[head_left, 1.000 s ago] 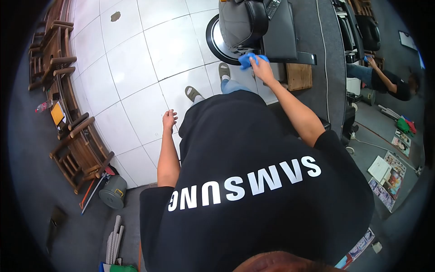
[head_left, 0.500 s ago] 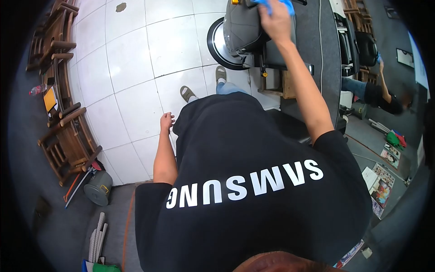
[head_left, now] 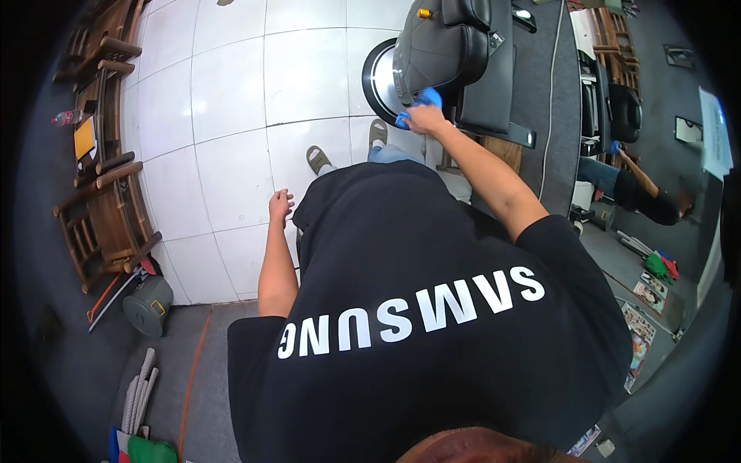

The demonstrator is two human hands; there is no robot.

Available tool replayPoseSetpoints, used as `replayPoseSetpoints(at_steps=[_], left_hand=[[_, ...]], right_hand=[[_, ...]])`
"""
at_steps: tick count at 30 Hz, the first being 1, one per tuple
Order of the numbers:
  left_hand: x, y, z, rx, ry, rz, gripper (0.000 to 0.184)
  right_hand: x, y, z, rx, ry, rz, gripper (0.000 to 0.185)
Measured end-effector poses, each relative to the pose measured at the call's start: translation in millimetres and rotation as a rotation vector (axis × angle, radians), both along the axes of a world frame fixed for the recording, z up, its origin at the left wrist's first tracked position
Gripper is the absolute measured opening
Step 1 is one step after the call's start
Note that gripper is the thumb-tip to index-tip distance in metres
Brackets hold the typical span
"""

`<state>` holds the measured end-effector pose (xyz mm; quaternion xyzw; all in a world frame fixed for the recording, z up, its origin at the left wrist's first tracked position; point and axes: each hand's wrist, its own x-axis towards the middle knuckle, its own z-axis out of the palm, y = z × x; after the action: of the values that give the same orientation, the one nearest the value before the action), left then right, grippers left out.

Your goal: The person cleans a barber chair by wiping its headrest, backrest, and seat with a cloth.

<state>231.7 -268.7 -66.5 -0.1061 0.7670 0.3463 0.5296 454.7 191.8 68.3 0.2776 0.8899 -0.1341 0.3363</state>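
Chair (head_left: 438,58) close beside blue cloth (head_left: 428,98)

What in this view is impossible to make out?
All from the head view:
- Blue cloth: blurred and partly covered by the right hand, so its full shape is unclear.
- Chair: cut off by the top edge.
- Bottle: too small to read its label.
- Papers, lower right: partly hidden by the shirt.

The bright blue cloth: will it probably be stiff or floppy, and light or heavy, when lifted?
The bright blue cloth is probably floppy, since it bunches in the right hand. It should feel light, as one hand holds it. Its crumpled shape seems unlikely to roll.
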Motion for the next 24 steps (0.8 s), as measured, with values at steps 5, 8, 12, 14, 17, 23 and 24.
replayPoseSetpoints(at_steps=[5,8,12,14,17,23,24], left_hand=[[5,-35,-11,-0.091,-0.033,0.018,0.035],[11,-46,-10,-0.134,-0.046,-0.003,0.035],[7,-36,-14,-0.133,-0.026,-0.074,0.036],[2,-23,-22,-0.101,0.022,-0.144,0.037],[-8,10,-11,-0.004,0.048,-0.157,0.037],[-17,65,18,0.079,0.1,-0.13,0.038],[-17,72,19,0.07,0.103,-0.156,0.038]], right_hand=[[15,-20,52,-0.132,0.371,-0.435,0.048],[10,1,135,-0.001,0.688,-0.642,0.043],[-13,50,241,0.48,1.339,-0.603,0.033],[-18,97,230,0.605,1.382,-0.518,0.031],[-29,110,196,0.8,1.103,-0.167,0.04],[-14,26,128,0.868,0.947,-0.231,0.061],[-2,14,119,0.839,0.936,-0.195,0.06]])
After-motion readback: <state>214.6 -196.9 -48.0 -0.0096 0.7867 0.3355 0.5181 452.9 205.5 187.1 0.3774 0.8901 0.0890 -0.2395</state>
